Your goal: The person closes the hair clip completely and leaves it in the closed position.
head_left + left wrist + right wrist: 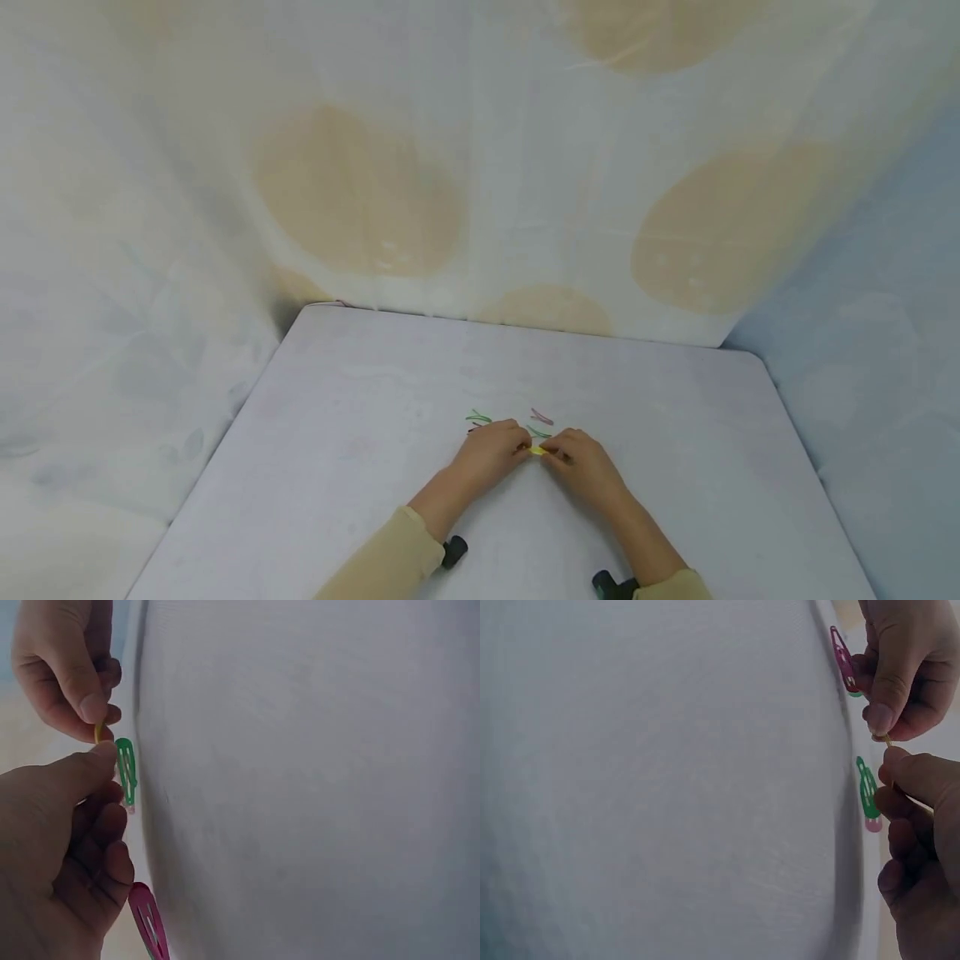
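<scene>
My two hands meet over the middle of the table, and both pinch one small yellow hair clip between thumb and fingertips. My left hand grips its left end and my right hand its right end. In the left wrist view only a sliver of the yellow clip shows between the left hand and the right hand. In the right wrist view the yellow clip is likewise mostly hidden between the right hand and the left hand.
Other snap clips lie on the pale table just beyond my fingers: a green clip, another green clip, a pink clip and a magenta clip. Patterned fabric hangs behind and beside the table.
</scene>
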